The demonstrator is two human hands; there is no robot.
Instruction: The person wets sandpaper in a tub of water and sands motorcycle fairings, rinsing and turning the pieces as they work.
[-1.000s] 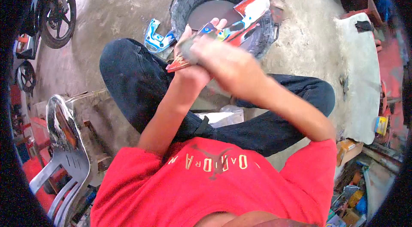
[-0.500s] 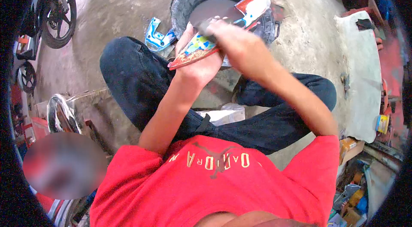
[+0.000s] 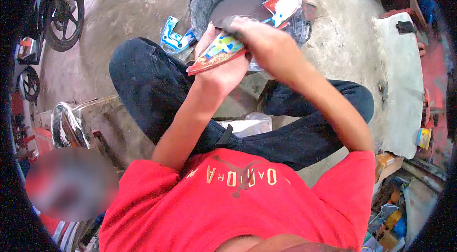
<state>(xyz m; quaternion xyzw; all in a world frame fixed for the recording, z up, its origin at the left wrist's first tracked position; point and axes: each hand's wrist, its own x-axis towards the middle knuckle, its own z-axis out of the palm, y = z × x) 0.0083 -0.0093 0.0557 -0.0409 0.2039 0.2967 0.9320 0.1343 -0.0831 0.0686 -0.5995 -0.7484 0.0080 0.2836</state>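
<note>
The painted panel [image 3: 223, 52] lies in the left hand [image 3: 227, 73], by the near rim of the basin [image 3: 202, 4], fingers curled along its side. It seems light, stiff, maybe slippery — best held by long edges. The right hand [image 3: 266, 45] blurs — its grip I cannot tell.

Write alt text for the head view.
The left hand cradles a pointed, multicoloured, red-edged panel; the right hand holds a blurred dark grey pad at it. Beyond is a round black tub of murky liquid, beside a blue-and-white curved piece.

Passable: floor [image 3: 133, 4] left of tub [image 3: 196, 19] | In the way: tub beyond hands [image 3: 269, 52], blue-white part [image 3: 173, 39]
</note>
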